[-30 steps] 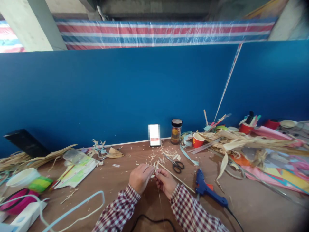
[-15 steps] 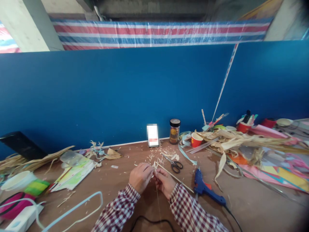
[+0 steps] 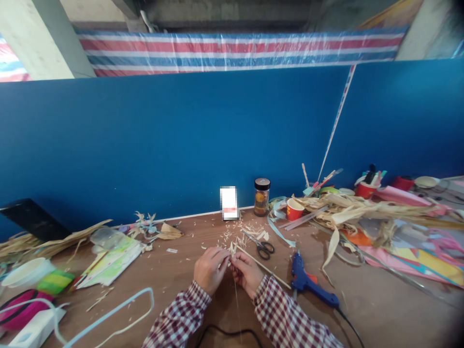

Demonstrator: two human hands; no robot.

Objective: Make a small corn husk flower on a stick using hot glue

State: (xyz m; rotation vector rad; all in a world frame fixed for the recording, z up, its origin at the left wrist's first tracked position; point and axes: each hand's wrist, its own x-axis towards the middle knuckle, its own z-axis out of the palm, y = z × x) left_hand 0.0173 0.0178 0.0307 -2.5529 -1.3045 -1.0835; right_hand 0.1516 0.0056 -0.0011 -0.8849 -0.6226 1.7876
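Note:
Close together over the brown table (image 3: pixel 174 285), my two hands meet at a small pale piece of what looks like corn husk (image 3: pixel 232 248). My left hand (image 3: pixel 209 270) is closed, its fingertips pinched at the piece's left side. From the right, my right hand (image 3: pixel 248 274) pinches the same piece between thumb and fingers. A thin thread (image 3: pixel 237 305) runs down from between the hands toward the table's near edge. The fingertips partly hide the piece. Beside my right hand lies a thin pale stick (image 3: pixel 273 274), and black-handled scissors (image 3: pixel 266 249) rest just beyond it amid shavings.
A blue glue gun (image 3: pixel 312 286) lies to the right with its cord. Behind stand a lidded jar (image 3: pixel 261 198) and a red paper cup (image 3: pixel 295 210). Dried husks (image 3: pixel 366 208) and coloured sheets cover the right; a booklet (image 3: pixel 112 263) and pink pouch (image 3: pixel 27 309) lie left.
Both hands stay nearly in place around the pale piece. The left hand's fingers have shifted slightly; nothing has been let go.

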